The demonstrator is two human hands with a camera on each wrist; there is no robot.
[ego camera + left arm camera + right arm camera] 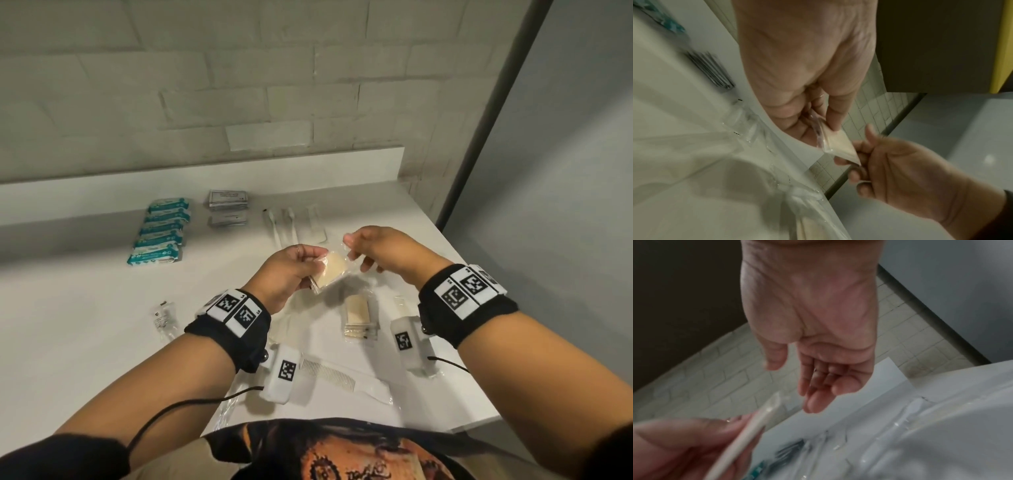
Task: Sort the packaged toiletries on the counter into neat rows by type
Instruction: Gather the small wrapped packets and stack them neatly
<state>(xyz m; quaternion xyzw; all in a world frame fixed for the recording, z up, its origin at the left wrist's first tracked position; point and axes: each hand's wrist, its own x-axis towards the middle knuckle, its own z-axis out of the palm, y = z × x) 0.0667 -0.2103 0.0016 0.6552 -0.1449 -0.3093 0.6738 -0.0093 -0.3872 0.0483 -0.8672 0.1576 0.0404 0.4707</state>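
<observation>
A clear packet with a beige pad [330, 274] is held above the white counter [85, 308]. My left hand [301, 267] grips its near end, thumb on top and fingers beneath, as the left wrist view shows [824, 129]. My right hand [358, 255] is at the packet's far corner. In the left wrist view its fingers [853, 175] touch that corner with the thumb lifted off. In the right wrist view the right hand [793, 379] has relaxed fingers, and the packet [756, 426] ends just below the thumb.
Sorted at the back are a row of teal packs [161, 233], grey sachets [227, 207] and clear-wrapped toothbrushes [294, 226]. Nearer lie another beige pad packet [358, 315], a wrapped comb [335, 375] and a small clear packet [164, 317]. The counter ends close on the right.
</observation>
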